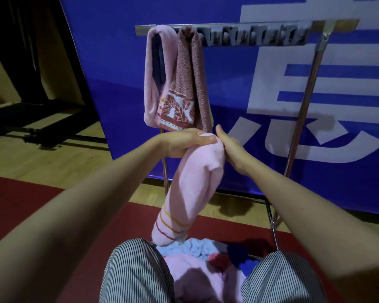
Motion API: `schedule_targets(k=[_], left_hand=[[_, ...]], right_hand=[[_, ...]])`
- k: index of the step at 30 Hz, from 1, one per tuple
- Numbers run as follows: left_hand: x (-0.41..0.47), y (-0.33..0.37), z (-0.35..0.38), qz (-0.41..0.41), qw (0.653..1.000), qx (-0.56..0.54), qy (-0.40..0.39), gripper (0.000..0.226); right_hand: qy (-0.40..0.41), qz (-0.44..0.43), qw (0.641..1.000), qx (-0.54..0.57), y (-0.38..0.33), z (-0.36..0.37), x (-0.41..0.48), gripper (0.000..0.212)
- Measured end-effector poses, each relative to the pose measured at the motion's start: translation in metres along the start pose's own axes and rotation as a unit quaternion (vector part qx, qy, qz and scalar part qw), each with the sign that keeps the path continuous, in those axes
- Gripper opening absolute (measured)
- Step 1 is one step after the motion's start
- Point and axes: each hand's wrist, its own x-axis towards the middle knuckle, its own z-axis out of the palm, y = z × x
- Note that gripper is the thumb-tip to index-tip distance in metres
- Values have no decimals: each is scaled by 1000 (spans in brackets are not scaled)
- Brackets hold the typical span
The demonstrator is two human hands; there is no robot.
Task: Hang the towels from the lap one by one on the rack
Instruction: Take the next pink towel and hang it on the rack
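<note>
The left hand clamps the top of a pink striped towel, which hangs toward the lap pile; the right hand touches its right edge, fingers hidden, grip uncertain.

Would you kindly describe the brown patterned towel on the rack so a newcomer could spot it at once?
Find the metal rack before the blue banner. At its left end two towels hang; the patterned towel is the right one. Unlike the plain pink towel beside it, it is speckled reddish-brown with a leaf border.
</note>
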Motion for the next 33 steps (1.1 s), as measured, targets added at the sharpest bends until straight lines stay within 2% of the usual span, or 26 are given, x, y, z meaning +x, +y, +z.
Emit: schedule_targets(k=[5,7,9,11,12,14,16,19,23,33], left_hand=[[-8,-25,-16,-37,996,-67,-47,53],[-8,-44,-14,-57,993,-80,-59,57],[-6,-60,-10,-54,992,-98,-50,57],[-4,-59,-2,-23,988,-151,12,43],[-3,-52,1,-8,981,-181,69,37],[2,-30,7,8,957,-216,196,40],[5,-7,9,-4,938,-217,270,51],[13,32,7,1,931,-203,302,55],[34,73,0,47,934,-178,306,57],[97,128,-44,129,921,-156,332,55]], right_hand=[[-6,-4,987,161,-17,4,6,45],[-13,-16,990,142,-22,1,14,46],[7,-26,992,121,-27,-4,17,27],[20,-16,984,177,-27,-15,21,40],[9,-14,980,198,-28,-20,21,36],[-13,-14,977,214,-35,-26,20,40],[15,-14,981,195,-40,-36,27,42],[73,-32,979,189,-61,-49,38,40],[138,-57,977,155,-100,-53,52,41],[184,-113,971,100,-162,-61,100,43]])
